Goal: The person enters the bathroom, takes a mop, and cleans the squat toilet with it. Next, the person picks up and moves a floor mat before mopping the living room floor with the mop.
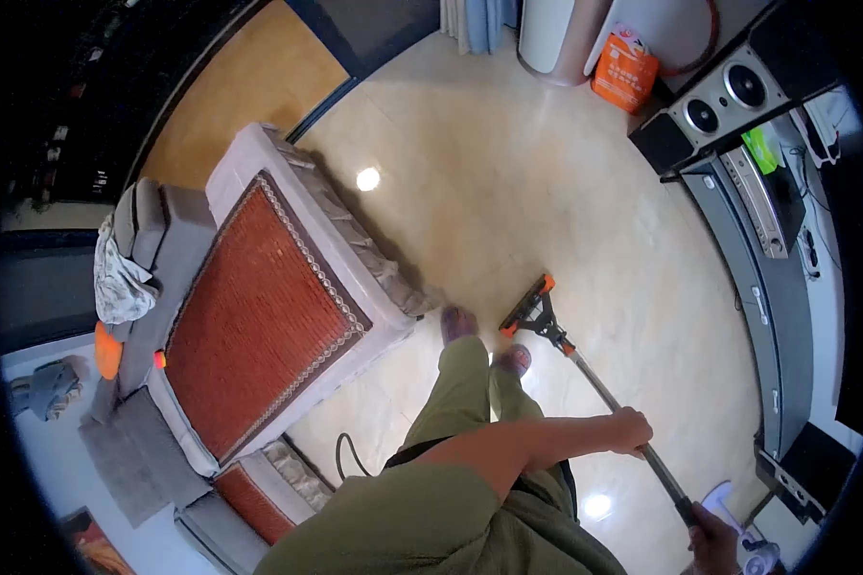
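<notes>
Mop head (pixel 528 308) has wide floor (pixel 652 287) toward the cabinet edge (pixel 769 321).

Glossy pale floor tiles (pixel 662 220) here, with the skirted sofa (pixel 324 230) along the left edge and the grey TV cabinet (pixel 772 335) guarding the right. Orange bag (pixel 625 75) up at the far edge! Mid-floor, the mop head (pixel 529 305) rests near slippered feet (pixel 458 324); that dark loop (pixel 338 455), perhaps a cord, lies nearer.

Long silver-shafted mop with black-and-orange bar-shaped head (pixel 594 379)
Shaft inclined; head lowermost, at the pale glossy floor (pixel 508 182).
</notes>
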### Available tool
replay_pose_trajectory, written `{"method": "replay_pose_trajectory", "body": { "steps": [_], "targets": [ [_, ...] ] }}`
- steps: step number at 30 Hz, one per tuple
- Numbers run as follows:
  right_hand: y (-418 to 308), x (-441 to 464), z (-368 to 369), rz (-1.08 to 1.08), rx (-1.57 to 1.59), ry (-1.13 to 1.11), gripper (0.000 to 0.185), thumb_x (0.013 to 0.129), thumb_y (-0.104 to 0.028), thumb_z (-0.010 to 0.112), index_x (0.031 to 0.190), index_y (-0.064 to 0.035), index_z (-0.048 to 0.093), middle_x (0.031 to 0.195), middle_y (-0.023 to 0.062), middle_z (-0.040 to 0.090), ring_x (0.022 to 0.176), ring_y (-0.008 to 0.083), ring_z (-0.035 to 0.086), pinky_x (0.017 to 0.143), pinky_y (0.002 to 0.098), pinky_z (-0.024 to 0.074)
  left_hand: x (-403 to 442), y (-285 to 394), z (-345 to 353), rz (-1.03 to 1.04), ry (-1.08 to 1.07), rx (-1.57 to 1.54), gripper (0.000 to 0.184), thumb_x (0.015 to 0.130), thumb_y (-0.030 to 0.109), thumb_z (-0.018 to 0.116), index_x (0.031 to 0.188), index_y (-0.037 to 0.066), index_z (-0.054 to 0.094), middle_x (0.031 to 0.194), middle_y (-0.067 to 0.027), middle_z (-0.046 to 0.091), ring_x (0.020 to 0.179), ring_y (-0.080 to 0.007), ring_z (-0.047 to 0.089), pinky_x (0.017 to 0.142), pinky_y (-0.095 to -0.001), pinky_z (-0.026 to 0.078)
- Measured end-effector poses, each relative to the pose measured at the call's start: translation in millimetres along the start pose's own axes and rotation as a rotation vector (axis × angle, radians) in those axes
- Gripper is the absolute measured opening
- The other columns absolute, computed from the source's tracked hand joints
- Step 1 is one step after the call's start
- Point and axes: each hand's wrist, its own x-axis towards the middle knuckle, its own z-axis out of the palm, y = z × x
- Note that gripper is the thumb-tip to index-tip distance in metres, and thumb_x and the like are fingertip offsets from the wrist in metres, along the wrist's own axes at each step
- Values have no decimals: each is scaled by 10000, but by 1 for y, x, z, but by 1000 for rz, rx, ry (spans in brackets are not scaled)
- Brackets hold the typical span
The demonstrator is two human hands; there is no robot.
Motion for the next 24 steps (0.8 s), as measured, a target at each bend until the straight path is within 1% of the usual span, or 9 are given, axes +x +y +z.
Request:
{"method": "replay_pose_trajectory", "body": {
  "steps": [5, 8, 10, 12, 13, 15, 18, 22, 24],
  "targets": [
    [-13, 58, 8, -264, 339, 75, 334, 807, -90, 535, 1140, -59, 539, 672, 8, 559, 516, 62, 449, 459, 202, 384, -34, -48, -94, -143, 160, 154, 275, 687, 349, 626, 671, 75, 614, 701, -100, 609, 757, -276, 597, 625, -397, 476],
    [-117, 117, 20, -120, 400, -12, 353, 809, -112, 548, 1156, -50, 519, 679, -12, 542, 512, 46, 433, 444, 192, 361, -79, -118, -177, -351, 181, 257, 215, 667, 297, 612, 705, 86, 627, 741, -115, 619, 790, -268, 603, 631, -412, 483],
    [-149, 193, 53, -343, 453, -83, 348, 839, -133, 508, 1186, -115, 505, 708, -3, 541, 532, 70, 432, 495, 227, 396, -125, -187, -235, -510, 150, 324, 153, 690, 217, 570, 717, 81, 635, 794, -118, 626, 798, -269, 607, 634, -416, 484],
    [-265, 240, 80, -128, 478, -139, 358, 821, -88, 519, 1178, -67, 504, 759, -17, 546, 567, 48, 429, 501, 200, 385, -183, -270, -290, -625, 220, 350, 107, 664, 159, 580, 698, 73, 634, 794, -126, 621, 795, -290, 608, 631, -408, 496],
    [-288, 285, 105, -293, 504, -163, 372, 817, -81, 522, 1188, -67, 493, 803, -6, 560, 607, 51, 470, 520, 196, 403, -213, -320, -312, -715, 313, 398, 104, 665, 166, 586, 707, 85, 635, 771, -110, 613, 782, -270, 602, 614, -408, 485],
    [-380, 353, 141, -331, 613, -250, 398, 833, -109, 517, 1219, -51, 443, 943, 51, 590, 716, 107, 568, 546, 222, 454, -281, -411, -359, -677, 404, 801, 96, 693, 182, 556, 727, 155, 642, 750, -27, 590, 787, -195, 579, 614, -403, 435],
    [-493, 443, 192, -467, 553, -270, 405, 825, -148, 538, 1220, -107, 463, 832, 26, 570, 588, 81, 471, 511, 218, 410, -347, -456, -439, -1186, 431, 746, 196, 762, 240, 537, 924, 168, 621, 1162, -88, 468, 1148, -236, 384, 812, -443, 384],
    [-511, 485, 236, -537, 331, -136, 424, 815, -122, 549, 1230, -123, 465, 756, 0, 526, 585, 81, 424, 540, 236, 398, -374, -493, -454, -1291, 408, 737, 322, 795, 286, 514, 1094, 172, 537, 1233, -85, 413, 1167, -268, 368, 847, -477, 355],
    [-447, 474, 241, -472, 529, -208, 443, 811, -44, 529, 1243, -52, 430, 1054, 52, 563, 888, 97, 516, 781, 224, 415, -346, -501, -388, -1145, 210, 675, 301, 790, 272, 502, 1047, 122, 551, 1220, -125, 421, 1159, -298, 369, 825, -582, 305]
  ]
}}
